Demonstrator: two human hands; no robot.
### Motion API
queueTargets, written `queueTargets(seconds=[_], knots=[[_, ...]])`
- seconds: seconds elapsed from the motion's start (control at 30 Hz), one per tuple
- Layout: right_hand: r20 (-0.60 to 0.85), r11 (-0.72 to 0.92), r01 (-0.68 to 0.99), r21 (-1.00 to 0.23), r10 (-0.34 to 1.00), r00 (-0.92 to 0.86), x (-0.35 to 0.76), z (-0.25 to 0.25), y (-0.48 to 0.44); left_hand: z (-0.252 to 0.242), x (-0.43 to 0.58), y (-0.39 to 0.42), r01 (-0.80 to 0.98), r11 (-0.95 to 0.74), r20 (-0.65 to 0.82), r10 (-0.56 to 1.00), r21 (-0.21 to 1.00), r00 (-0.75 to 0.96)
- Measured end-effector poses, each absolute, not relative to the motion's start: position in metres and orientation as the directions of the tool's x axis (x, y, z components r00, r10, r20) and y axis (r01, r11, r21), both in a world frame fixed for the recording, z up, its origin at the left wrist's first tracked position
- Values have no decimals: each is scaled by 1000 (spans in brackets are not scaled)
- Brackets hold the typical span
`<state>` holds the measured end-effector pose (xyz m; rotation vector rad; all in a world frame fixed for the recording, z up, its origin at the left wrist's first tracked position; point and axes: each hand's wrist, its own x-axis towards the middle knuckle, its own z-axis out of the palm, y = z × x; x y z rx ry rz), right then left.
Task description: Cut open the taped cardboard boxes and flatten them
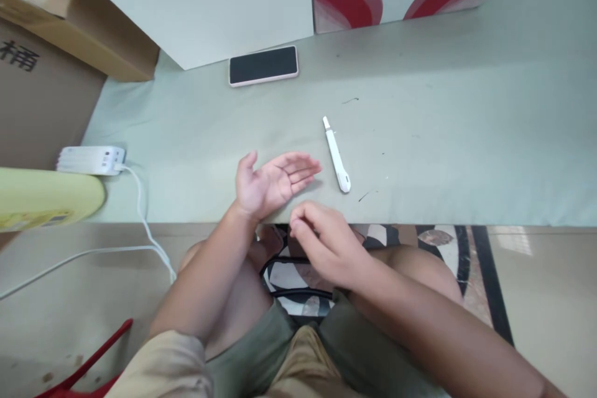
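Forearms [420,317], hands [275,188], white tool [336,157], phone [263,66], boxes [224,6]

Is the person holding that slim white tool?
No, the white tool lies on the green cloth, touching neither the left hand nor the right hand.

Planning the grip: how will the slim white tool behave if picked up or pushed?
The slim white tool looks rigid, given its straight body. Probably light, being thin. Nudged at one end, it may swivel, lying unheld on the cloth.

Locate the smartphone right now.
In the head view, the smartphone lies above and left of centre, beside the white box, beyond the left hand.
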<state>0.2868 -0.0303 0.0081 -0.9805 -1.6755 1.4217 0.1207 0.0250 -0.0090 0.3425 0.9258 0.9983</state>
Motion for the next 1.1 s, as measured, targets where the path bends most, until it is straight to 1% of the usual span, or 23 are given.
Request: queueTargets(seconds=[0.1,0.17,0.27,0.37,0.5,0.63,0.7,0.8,0.93,1.03,1.1], knots=[[45,87,66,-994,879,-475,302,7,-32,-11,114,31,-610,528,-608,788,591,94],[19,52,55,-997,882,-471,316,4,-28,-12,111,31,-624,523,-651,759,581,31],[-47,-12,82,-997,898,-438,339,-6,-21,-13,110,30,-636,499,-678,733,588,-52],[-106,-56,144,-988,926,-362,362,-17,-20,-14,114,28,-667,463,-679,729,584,-88],[-117,-66,197,-978,960,-256,380,-26,-26,-16,118,30,-701,423,-628,777,574,-45],[-113,-68,264,-962,981,-158,379,-29,-27,-20,120,33,-667,418,-536,843,617,32],[-89,-57,278,-959,990,-105,372,-31,-22,-22,121,34,-654,406,-479,875,638,76],[-26,-19,245,-969,999,-24,357,-40,-6,-24,121,33,-651,382,-416,903,656,110],[39,14,166,-986,988,152,340,-52,13,-26,121,28,-697,374,-376,913,611,160],[63,22,215,-976,981,184,336,-53,16,-27,121,28,-730,375,-361,914,571,187],[48,0,256,-967,982,185,335,-50,15,-27,121,29,-753,396,-364,905,525,222]])
